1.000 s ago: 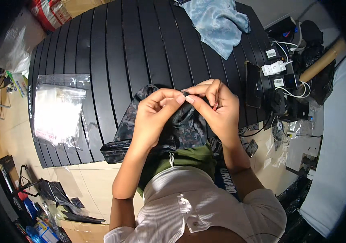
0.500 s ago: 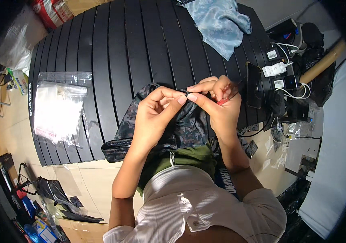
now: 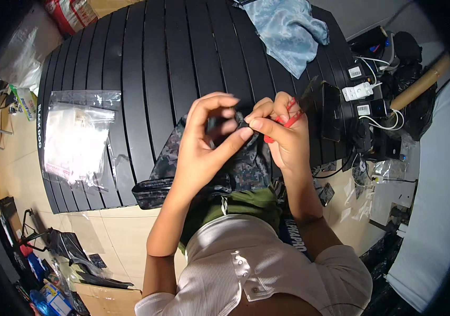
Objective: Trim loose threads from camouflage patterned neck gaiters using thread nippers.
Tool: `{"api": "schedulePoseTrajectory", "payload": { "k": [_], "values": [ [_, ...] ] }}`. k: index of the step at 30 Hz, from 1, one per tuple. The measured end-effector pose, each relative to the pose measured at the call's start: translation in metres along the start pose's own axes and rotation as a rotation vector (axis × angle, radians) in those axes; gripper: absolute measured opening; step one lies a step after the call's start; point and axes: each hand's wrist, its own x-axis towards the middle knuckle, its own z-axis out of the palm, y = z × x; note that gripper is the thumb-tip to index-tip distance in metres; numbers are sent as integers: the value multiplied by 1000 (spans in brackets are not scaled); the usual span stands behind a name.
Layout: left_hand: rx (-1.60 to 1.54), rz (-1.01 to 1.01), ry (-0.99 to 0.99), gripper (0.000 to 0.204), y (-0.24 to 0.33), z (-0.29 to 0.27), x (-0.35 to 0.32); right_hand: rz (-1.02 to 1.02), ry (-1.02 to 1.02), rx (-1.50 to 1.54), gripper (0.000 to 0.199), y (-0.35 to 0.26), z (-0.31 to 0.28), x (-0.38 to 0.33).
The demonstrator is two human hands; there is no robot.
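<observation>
A dark camouflage-print garment lies bunched over the near edge of the table and my lap, partly hidden by my hands. My right hand pinches a bit of its upper edge between thumb and forefinger. Red-handled scissors are tucked in the other fingers of that hand, their dark blades pointing up and away to the right. My left hand is open, its curled fingers apart and blurred. Its thumb tip is close to the right fingertips; I cannot tell whether it touches the cloth.
The black slatted table holds a clear bag of white contents at left and a light-blue shiny cloth at the far side. A dark phone-like slab, white charger and cables are on the right. Bags and boxes crowd the floor.
My left fingers have spread and lifted from the pinch at the cloth. My right hand keeps its pinch, and the scissors have turned so more of the red handles shows.
</observation>
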Motion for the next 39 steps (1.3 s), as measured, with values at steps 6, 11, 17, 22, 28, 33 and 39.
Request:
{"api": "schedulePoseTrajectory", "payload": {
  "k": [6,11,17,22,28,33,39],
  "values": [
    [-47,-35,-196,24,-1,-7,4,-35,18,-55,36,-2,-1,-2],
    [-9,-38,-228,18,0,-11,2,-49,41,-104,35,0,0,-5],
    [52,20,-384,14,-5,-16,2,-76,69,-89,34,-6,0,-2],
    [-144,-47,-228,39,-5,-15,-5,-2,8,6,24,-19,-5,-4],
    [-168,-53,-141,53,2,-17,-9,103,-135,-286,46,-35,-23,-31],
    [-177,-88,-191,38,-3,-20,-10,177,-251,-615,46,-38,-27,-42],
    [-416,-185,-198,25,-10,-18,-12,187,-278,-876,33,-48,-15,-41]
  ]
}}
